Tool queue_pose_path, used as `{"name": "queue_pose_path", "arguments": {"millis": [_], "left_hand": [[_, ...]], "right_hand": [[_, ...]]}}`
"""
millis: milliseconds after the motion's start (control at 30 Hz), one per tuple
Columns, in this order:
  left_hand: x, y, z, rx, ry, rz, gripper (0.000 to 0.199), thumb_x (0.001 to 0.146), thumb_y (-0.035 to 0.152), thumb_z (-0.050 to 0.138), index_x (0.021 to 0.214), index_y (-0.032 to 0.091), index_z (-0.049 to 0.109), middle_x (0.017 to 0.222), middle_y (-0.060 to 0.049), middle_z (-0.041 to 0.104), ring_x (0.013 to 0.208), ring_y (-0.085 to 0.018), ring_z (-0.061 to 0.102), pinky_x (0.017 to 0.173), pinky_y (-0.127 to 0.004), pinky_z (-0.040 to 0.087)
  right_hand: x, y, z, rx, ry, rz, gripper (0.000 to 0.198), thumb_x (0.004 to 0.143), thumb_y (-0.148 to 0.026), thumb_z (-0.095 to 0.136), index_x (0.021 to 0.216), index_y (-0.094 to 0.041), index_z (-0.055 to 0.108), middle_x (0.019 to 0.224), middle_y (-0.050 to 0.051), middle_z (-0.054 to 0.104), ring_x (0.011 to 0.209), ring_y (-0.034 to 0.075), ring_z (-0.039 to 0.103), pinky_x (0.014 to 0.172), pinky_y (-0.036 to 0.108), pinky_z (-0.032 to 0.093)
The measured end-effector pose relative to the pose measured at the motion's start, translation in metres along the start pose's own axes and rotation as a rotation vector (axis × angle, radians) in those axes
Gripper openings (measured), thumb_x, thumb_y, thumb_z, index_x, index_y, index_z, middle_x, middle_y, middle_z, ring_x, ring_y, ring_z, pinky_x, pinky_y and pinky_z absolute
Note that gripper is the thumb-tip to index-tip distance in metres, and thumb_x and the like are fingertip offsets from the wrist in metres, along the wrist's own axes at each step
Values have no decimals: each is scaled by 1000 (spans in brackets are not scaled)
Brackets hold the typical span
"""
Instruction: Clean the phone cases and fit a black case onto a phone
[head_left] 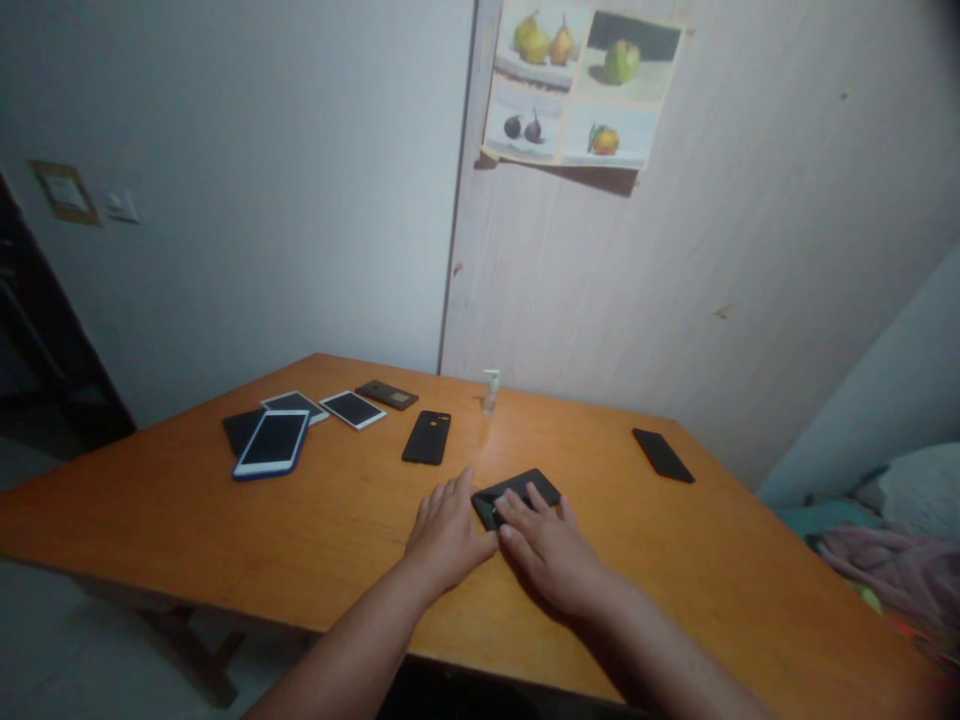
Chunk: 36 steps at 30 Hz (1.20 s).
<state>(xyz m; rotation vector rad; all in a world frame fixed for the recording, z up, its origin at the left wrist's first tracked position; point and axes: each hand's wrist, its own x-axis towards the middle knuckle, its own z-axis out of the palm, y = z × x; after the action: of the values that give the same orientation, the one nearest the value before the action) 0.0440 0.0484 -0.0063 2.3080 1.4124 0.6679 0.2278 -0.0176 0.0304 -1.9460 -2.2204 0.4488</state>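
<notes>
A black phone [541, 484] lies flat on the wooden table in front of me, turned at an angle, with a glossy dark surface facing up. My right hand [551, 545] rests over its near part, fingers spread and laid on the surface. At the phone's left end is my left hand [448, 530], fingers stretched out and thumb pointing toward the phone's near corner. Whether the left fingers press on the phone's edge I cannot tell. Just beyond my left hand sits a black phone case [427, 438] with a round hole and a camera cutout.
Left on the table [360, 560] are a white phone in a blue case [274, 443], a dark flat piece [241, 433] and white-framed phones [352, 409]. Behind them lies a dark phone [386, 394]. A small pump bottle [491, 392] stands near the wall; another black phone [663, 455] lies right.
</notes>
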Motion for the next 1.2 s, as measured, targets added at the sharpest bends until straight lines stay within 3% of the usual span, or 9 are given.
{"name": "queue_pose_path", "arguments": {"millis": [100,233,300,500,700,767,933,1100,1200], "left_hand": [[0,1,-1,1,-2,1,88,74,47,62,150,14,30,143,-15,51,133,-32,44,109,-42,34],[0,0,0,12,5,7,89,71,43,64,149,16,31,140,-13,54,131,-32,45,109,-41,34],[0,0,0,21,5,4,88,71,44,64,149,16,32,140,-13,53,131,-32,45,109,-41,35],[0,1,0,42,4,-4,86,72,42,63,148,16,34,142,-12,52,130,-30,46,107,-38,36],[1,-3,4,43,21,20,87,72,44,63,148,17,33,142,-12,51,131,-31,45,108,-39,35],[1,-5,6,42,25,25,86,72,44,63,148,16,34,142,-12,51,131,-31,45,108,-39,35],[1,-6,7,30,18,18,85,73,44,62,148,18,33,142,-12,52,132,-31,44,108,-39,34],[2,-3,4,31,8,16,87,72,46,63,148,19,32,144,-11,50,133,-31,43,109,-39,34],[1,-2,3,32,1,18,86,71,43,62,148,18,33,144,-12,50,133,-31,43,110,-40,33]], "right_hand": [[-6,2,0,35,-37,-91,57,102,-58,19,151,-35,38,159,-1,31,151,31,9,116,65,0],[-2,28,-4,-49,98,218,58,102,-54,20,150,-29,42,159,0,32,150,37,7,114,70,0],[-2,33,-2,-76,129,293,59,102,-54,22,150,-26,42,160,1,31,150,38,6,113,71,1],[-18,19,6,12,10,-9,58,102,-58,21,152,-34,36,161,-2,27,152,30,6,116,65,0],[-11,38,-1,-59,122,293,60,102,-54,22,151,-25,40,160,3,29,150,37,4,114,70,0],[-13,31,2,-57,113,241,60,102,-54,23,152,-25,38,161,3,27,151,37,4,115,68,1],[-22,10,7,21,4,-43,57,102,-56,21,152,-34,37,161,-3,28,151,30,7,118,63,2],[-12,25,0,-55,89,184,59,102,-55,23,150,-28,41,160,1,30,150,37,7,115,68,0],[-14,21,2,-49,64,126,59,101,-56,23,151,-28,40,160,1,29,150,36,8,116,67,2]]}}
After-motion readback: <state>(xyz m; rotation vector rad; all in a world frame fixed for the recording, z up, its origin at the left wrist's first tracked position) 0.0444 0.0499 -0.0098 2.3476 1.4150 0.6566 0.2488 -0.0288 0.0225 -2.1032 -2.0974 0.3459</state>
